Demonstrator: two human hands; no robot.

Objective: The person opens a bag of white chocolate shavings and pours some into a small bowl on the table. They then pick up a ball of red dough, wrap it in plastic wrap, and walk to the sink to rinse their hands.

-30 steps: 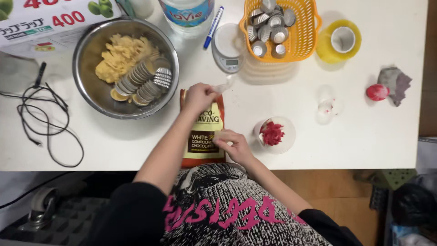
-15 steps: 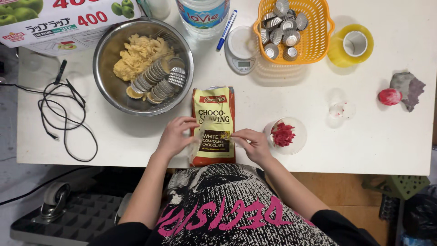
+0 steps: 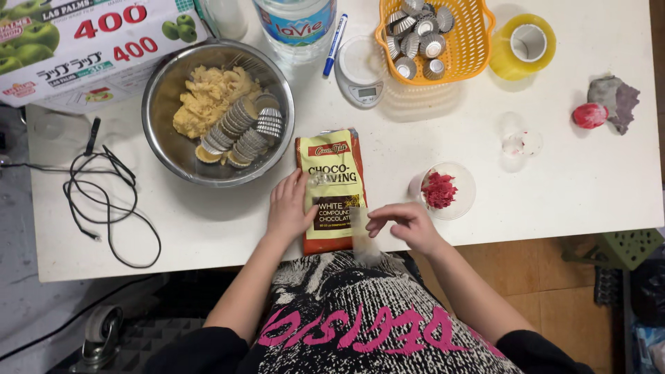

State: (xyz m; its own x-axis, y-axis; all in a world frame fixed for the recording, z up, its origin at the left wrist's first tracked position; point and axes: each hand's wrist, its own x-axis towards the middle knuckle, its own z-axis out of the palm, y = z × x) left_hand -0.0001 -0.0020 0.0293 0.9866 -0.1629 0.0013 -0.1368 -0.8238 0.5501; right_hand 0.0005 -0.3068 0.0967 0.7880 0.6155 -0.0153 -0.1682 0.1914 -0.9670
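Observation:
A yellow and orange bag of white chocolate shavings [image 3: 334, 181] lies flat on the white table [image 3: 554, 194] near its front edge. My left hand [image 3: 289, 208] rests on the bag's lower left edge and holds it down. Just right of the bag's bottom, my right hand [image 3: 410, 225] pinches a translucent strip [image 3: 361, 239] that hangs over the table edge toward my lap. A small clear cup with red bits [image 3: 443, 190] stands right beside my right hand.
A metal bowl [image 3: 166, 90] with yellow dough and foil cups sits at back left. An orange basket [image 3: 478, 48] of foil cups, a small scale [image 3: 360, 73], a blue marker [image 3: 334, 45], a water bottle [image 3: 294, 24] and a yellow tape roll [image 3: 523, 45] line the back. A black cable [image 3: 104, 201] lies left.
My left hand came down from the bag's top to its lower left edge. My right hand has drawn away to the right with the translucent strip.

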